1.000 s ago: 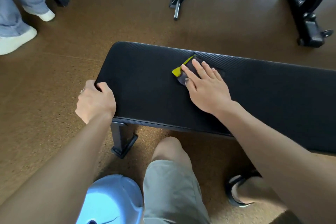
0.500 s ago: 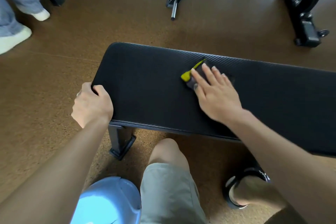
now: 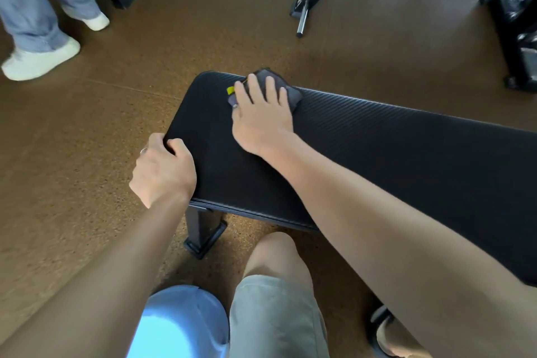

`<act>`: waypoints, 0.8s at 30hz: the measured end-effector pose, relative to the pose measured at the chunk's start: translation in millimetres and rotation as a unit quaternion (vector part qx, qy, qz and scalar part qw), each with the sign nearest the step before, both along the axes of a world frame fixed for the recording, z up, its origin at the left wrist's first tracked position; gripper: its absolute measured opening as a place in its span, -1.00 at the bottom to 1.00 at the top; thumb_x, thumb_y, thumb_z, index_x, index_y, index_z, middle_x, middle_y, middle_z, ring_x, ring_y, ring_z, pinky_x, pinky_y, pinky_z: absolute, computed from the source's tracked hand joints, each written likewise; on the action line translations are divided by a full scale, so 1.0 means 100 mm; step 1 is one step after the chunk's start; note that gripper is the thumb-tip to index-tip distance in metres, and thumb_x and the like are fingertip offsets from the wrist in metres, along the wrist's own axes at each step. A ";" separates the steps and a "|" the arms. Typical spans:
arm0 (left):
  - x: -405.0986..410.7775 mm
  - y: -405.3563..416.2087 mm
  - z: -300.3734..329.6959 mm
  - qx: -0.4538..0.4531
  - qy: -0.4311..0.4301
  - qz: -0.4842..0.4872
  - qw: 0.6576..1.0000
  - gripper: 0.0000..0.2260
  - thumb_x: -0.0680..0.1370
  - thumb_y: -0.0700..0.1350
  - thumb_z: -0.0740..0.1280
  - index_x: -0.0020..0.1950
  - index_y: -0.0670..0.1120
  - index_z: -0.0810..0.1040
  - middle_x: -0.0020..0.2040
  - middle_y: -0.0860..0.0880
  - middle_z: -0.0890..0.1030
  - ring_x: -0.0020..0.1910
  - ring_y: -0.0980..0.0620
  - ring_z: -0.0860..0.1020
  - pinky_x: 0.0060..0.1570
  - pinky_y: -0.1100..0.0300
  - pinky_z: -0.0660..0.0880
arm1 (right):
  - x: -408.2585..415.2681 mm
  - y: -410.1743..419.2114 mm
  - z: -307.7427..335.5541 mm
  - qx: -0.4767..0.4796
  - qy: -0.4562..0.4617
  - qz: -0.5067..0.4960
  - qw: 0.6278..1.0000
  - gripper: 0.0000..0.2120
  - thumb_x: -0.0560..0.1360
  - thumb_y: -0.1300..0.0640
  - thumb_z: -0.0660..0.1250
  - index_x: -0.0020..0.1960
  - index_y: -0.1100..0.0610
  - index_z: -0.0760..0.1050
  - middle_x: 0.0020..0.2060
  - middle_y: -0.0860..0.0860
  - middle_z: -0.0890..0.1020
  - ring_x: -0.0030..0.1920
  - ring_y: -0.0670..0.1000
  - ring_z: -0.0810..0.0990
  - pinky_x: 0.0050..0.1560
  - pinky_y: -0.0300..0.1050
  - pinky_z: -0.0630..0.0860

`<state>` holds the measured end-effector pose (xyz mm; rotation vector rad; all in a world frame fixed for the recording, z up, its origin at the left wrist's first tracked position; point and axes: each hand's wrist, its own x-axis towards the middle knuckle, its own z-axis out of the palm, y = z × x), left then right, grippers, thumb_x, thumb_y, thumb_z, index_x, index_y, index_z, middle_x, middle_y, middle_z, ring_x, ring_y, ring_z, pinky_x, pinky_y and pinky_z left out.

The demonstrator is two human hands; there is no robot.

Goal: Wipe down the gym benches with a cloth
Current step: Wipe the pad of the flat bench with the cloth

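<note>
Cloth — dark grey, yellow tag at its left edge — sits on the far rim of the counter, near the pad's left end, partly hanging past the far edge.

Head view, the only one:
- Right hand lies flat on the cloth, fingers straight and spread, pressing it down. No curl round the fabric; the grip is a flat-palm press, open-handed.
- Left hand is clamped on the near-left corner of the pad, fingers curled over the end edge, thumb on top. Ring on one finger. A bracing grip.
- Counter's long axis runs from about 10 o'clock (left end, by the hands) out to about 3 o'clock, leaving frame on the right.
- From the right hand, nearly all the pad lies toward 3–4 o'clock; only a short strip is left toward 9 o'clock before the end edge.
- Cloth is at about 1 o'clock from the left hand, well apart from it.

Judgement: the next stroke probably has to run back along the long axis toward 3 o'clock, or pull toward the near edge at 6 o'clock. The right hand is the one on the cloth; the left only steadies. Risk: the cloth slips off the far rim if pushed further toward 12.
</note>
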<state>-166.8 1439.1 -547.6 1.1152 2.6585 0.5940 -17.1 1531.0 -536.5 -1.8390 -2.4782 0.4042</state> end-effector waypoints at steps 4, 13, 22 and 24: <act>0.02 -0.01 0.02 -0.005 0.004 0.002 1.000 -0.63 0.68 0.02 0.03 0.37 -0.05 0.49 0.16 -0.24 0.59 0.08 -0.34 0.57 0.04 -0.10 0.43 | 0.03 -0.68 -0.02 0.044 0.034 0.124 0.991 -0.50 0.69 -0.04 0.01 0.62 -0.01 0.20 0.62 0.04 0.21 0.61 0.22 0.09 0.56 0.24 0.08; 0.02 -0.02 0.00 0.005 0.004 0.001 1.000 -0.62 0.68 0.03 0.02 0.35 -0.04 0.50 0.15 -0.20 0.60 0.06 -0.30 0.57 0.00 -0.07 0.40 | 0.84 -1.19 -0.02 0.048 -0.018 0.165 0.985 -0.51 0.71 -0.10 -0.08 0.63 -0.15 0.14 0.64 -0.02 0.16 0.64 0.15 0.06 0.61 0.19 0.07; 0.04 -0.08 0.08 0.005 -0.016 -0.014 1.000 -0.60 0.70 0.03 -0.02 0.36 -0.05 0.50 0.19 -0.20 0.60 0.13 -0.27 0.56 0.12 -0.10 0.43 | 0.76 -1.45 -0.02 0.067 -0.024 0.214 0.974 -0.48 0.71 -0.07 -0.03 0.66 -0.11 0.07 0.65 0.00 0.12 0.65 0.14 0.04 0.61 0.18 0.08; 0.04 -0.10 0.08 0.014 -0.036 -0.008 0.999 -0.58 0.71 0.01 -0.07 0.34 -0.05 0.52 0.20 -0.20 0.59 0.16 -0.28 0.55 0.20 -0.11 0.42 | 0.95 -1.59 -0.04 0.077 -0.048 0.232 0.968 -0.47 0.70 -0.08 -0.03 0.66 -0.11 0.06 0.65 0.02 0.12 0.65 0.16 0.07 0.61 0.20 0.11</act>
